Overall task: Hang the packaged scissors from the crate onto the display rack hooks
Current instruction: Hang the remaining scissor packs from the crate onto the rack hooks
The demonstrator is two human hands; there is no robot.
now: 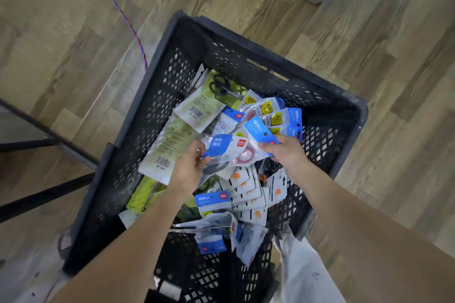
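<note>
Inside the black perforated plastic crate [157,96], the left hand [189,167] is pinching a glossy blue-headed scissors packet [225,147], while the right hand [286,152] is gripping another blue packet [258,130], among flat, crinkly packets.

Wood-plank floor [73,32] with a purple cord [123,15] lying across it.

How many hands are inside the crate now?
2. The left hand holds a blue-topped pack at the crate's middle; the right hand grips another pack beside it.
</note>
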